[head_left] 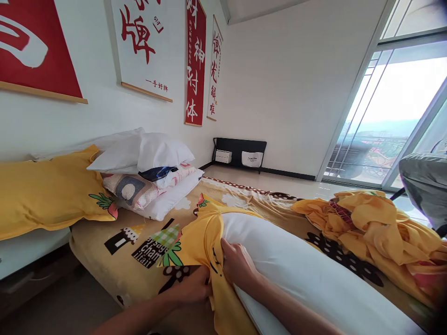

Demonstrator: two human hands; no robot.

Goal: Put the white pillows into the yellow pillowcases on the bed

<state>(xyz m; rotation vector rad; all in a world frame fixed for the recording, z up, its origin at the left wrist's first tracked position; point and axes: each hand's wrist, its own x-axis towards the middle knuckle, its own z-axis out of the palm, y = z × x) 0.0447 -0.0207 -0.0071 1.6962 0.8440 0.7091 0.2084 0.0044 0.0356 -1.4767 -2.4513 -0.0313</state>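
A yellow pillowcase point(199, 232) with a pineapple print at its corner lies bunched over the far end of a long white pillow point(289, 260). My right hand point(239, 263) is closed on the pillowcase's gathered edge and rests against the white pillow. Lower and to the left, my left hand point(193, 286) grips the same pillowcase from its near side, its fingertips partly hidden by the cloth. The rest of the pillow stretches toward the lower right, bare and white. Both sit on a brown patterned bedsheet point(136, 274).
At the left lies a filled yellow pillow point(49, 195), beside stacked white pillows point(160, 151) and a patterned one point(134, 188). A heap of yellow bedding point(377, 223) covers the bed's right side. A low black rack point(237, 149) stands by the far wall, and a grey covered object point(424, 186) at right.
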